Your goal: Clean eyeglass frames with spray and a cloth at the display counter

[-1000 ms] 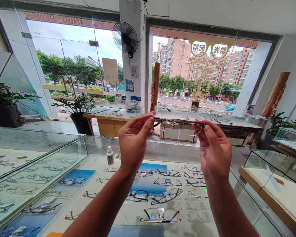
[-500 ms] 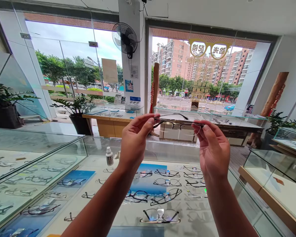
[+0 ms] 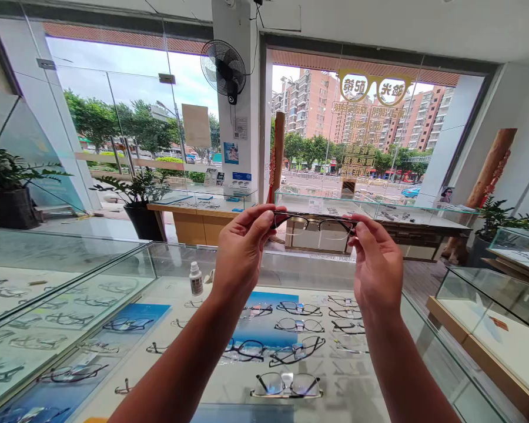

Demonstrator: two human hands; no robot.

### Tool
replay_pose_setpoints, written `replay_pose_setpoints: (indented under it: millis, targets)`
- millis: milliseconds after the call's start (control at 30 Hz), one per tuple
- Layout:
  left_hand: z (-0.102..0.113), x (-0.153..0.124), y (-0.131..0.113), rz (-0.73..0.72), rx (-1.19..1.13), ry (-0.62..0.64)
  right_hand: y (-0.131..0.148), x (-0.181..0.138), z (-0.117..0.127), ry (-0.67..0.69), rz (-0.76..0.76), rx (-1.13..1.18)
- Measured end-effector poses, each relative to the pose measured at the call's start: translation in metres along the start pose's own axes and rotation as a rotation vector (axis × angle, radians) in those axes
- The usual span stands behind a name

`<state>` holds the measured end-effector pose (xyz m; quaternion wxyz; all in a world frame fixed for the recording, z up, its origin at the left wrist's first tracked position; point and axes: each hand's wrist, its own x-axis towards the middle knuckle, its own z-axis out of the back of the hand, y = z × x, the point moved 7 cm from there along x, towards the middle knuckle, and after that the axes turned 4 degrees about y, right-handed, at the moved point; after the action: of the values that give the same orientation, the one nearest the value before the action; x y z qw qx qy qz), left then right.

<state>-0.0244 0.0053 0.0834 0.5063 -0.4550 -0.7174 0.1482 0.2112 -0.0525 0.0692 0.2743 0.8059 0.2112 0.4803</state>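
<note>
Held up over the display case is a pair of eyeglasses [image 3: 314, 222] with a dark upper rim and clear lenses. Its left end is pinched between the thumb and fingers of my left hand [image 3: 242, 249]. My right hand [image 3: 378, 258] grips the opposite end the same way. The temples lie close along the frame and look folded, partly hidden by my fingers. Below my hands, several eyeglasses rest in rows inside the case, among them a clear-lensed pair [image 3: 287, 385] at the front.
A small white bottle [image 3: 196, 279] stands beyond my left forearm. Glass display cases [image 3: 489, 317] flank me. Farther off are a wooden-based counter [image 3: 189, 226], a potted plant [image 3: 143, 220], a wall fan [image 3: 223, 67] and large street-facing windows.
One temple stuck out above the frame before; now it lies against it. My right hand has shifted slightly left, and the glasses face me more squarely.
</note>
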Motion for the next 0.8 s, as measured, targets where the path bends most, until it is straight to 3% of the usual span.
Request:
replay_pose_setpoints:
  millis: [200,400,633,800]
  targets:
    - [0.004,0.004,0.0,-0.021,0.001,-0.01,-0.015,0.003,-0.006,0.065,-0.134,0.079]
    - [0.006,0.007,-0.004,-0.099,0.065,0.002,-0.016,0.005,-0.008,0.152,-0.132,0.019]
    - [-0.009,-0.005,-0.004,-0.092,0.239,0.147,-0.006,0.003,-0.018,0.322,0.047,-0.382]
    - [-0.016,-0.011,-0.009,-0.082,0.323,0.225,-0.01,-0.001,-0.024,0.449,-0.037,-0.478]
